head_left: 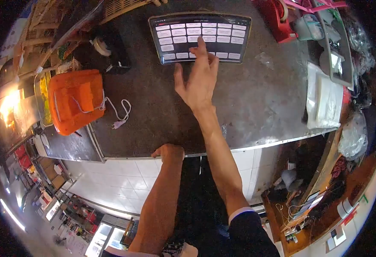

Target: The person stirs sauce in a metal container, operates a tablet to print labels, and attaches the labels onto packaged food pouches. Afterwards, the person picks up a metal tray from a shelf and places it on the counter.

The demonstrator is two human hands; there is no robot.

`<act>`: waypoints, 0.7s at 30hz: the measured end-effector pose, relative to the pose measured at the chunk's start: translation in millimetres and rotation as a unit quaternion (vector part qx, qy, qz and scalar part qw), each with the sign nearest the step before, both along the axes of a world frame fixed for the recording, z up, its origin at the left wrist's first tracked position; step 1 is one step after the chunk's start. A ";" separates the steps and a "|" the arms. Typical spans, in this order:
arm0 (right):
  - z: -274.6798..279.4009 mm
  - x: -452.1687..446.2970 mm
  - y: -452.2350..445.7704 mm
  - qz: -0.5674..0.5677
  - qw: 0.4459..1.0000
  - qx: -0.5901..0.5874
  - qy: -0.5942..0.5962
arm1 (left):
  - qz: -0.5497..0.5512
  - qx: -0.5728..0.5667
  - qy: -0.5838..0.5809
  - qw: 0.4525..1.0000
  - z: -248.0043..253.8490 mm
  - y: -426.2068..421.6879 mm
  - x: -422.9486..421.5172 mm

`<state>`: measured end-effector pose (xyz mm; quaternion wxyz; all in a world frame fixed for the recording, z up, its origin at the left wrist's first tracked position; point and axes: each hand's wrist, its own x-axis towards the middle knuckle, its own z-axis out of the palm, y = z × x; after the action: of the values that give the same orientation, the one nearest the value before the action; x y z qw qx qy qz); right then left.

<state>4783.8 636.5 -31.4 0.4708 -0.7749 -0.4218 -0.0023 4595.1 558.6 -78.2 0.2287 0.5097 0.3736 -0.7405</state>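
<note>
A tablet (201,39) in a case lies at the far side of the dark table; its lit screen has rows of white buttons. Over the lower middle of the screen is my right hand (200,79), holding nothing. Its index finger is stretched out, the tip at a button; whether it touches the glass I cannot tell. The thumb stands apart near the tablet's lower left corner. My left hand (169,153) is closed at the table's front edge (147,158), one digit pointing left. Its other fingers are mostly hidden.
On the left lie an orange container (76,100), a white cord with a plug (120,124) and a tape roll (101,46). A red tape dispenser (281,21), a grey tray (342,64) and a stack of plastic bags (323,97) are on the right.
</note>
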 end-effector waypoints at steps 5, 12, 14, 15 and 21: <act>4.2 8.8 13.3 0.043 0.999 -0.008 -0.005 | 0.018 -0.010 0.022 1.000 -4.3 -3.8 -4.9; -0.9 7.3 7.6 0.041 0.999 -0.008 0.004 | 0.040 0.000 0.007 0.999 -2.9 -1.1 -4.8; 0.1 4.8 0.9 0.031 0.999 -0.008 0.029 | 0.033 0.003 -0.002 0.999 -4.2 -2.3 -5.5; -1.6 2.5 -3.9 0.034 0.999 -0.019 0.025 | 0.028 0.007 -0.009 1.000 -5.6 -3.3 -6.5; -15.9 -19.0 -36.3 0.032 0.995 -0.064 0.076 | 0.006 0.028 -0.040 0.999 -5.8 -6.0 -8.5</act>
<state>4764.9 600.2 -47.3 0.4505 -0.7877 -0.4085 0.0986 4586.6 552.6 -84.1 0.2333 0.5428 0.3880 -0.7074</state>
